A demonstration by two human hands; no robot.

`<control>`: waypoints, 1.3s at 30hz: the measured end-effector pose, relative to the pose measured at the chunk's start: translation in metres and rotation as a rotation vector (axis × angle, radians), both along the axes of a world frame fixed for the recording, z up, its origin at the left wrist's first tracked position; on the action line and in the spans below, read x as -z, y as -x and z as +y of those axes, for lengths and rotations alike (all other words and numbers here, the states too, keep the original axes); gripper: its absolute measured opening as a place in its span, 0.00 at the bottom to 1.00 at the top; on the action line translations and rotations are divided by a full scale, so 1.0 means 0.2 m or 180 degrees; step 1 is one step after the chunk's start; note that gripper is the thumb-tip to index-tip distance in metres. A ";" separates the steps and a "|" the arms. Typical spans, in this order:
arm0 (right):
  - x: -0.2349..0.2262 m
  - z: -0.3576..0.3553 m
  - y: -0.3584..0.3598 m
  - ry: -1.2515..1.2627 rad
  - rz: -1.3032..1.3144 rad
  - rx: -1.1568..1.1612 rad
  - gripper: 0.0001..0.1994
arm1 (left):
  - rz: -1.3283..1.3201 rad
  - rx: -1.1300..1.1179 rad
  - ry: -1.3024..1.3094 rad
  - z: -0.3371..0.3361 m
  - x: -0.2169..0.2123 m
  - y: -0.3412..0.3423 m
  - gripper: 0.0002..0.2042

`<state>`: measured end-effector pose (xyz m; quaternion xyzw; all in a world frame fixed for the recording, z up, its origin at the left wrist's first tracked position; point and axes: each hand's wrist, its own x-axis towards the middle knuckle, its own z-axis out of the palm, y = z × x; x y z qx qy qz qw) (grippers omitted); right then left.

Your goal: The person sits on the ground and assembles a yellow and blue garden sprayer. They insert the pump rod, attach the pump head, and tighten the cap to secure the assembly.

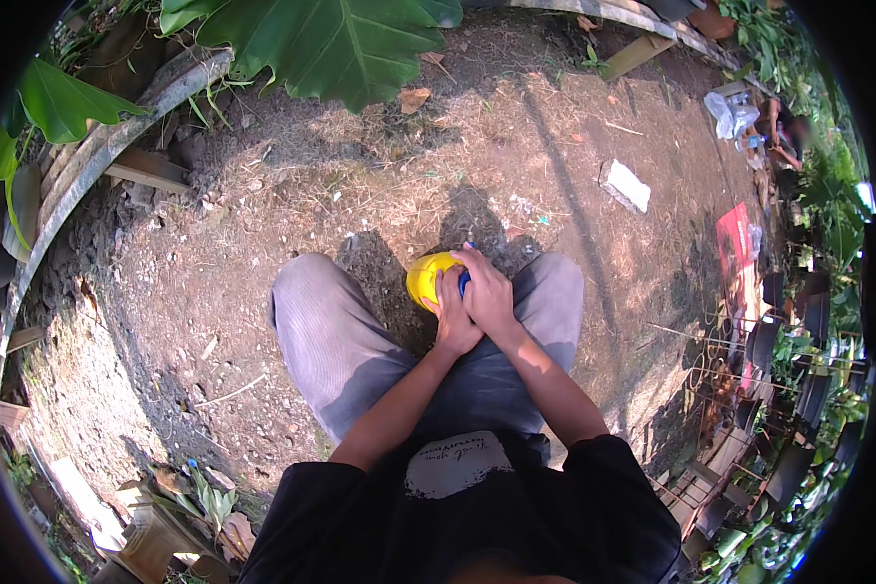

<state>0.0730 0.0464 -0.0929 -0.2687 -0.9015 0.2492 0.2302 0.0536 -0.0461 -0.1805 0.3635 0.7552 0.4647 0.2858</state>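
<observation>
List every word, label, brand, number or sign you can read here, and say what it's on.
Pale patch on the black shirt: dark, script-like lettering; I won't copy the wording.
Yellow object: no text I can make out.
Red panel on the right: any marking is too small to read.
I can make out no other text.

Soil ground [195,282] is extending across view. White block [627,186] is lying toward ground's far right corner. Pale plastic bag [722,115] is resting farther out, near same corner. Red panel [734,236] is occupying right edge. Large green leaf [346,44] is overhanging far edge. Curved pale border [97,167] is running along left edge; wooden plank [148,168] is protruding inward from it.
</observation>
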 end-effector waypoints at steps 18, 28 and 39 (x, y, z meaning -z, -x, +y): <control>0.07 0.02 -0.01 -0.0144 -0.0051 -0.0665 0.17 | -0.0054 -0.0167 -0.0430 0.04 0.01 0.05 0.49; -0.19 0.07 0.02 -0.0432 0.0034 -0.0498 0.16 | -0.0381 -0.0091 -0.0311 0.03 -0.03 0.07 0.48; -0.61 0.14 0.09 -0.0170 0.0506 -0.0933 0.16 | -0.0253 -0.0187 -0.0394 0.03 0.00 0.08 0.50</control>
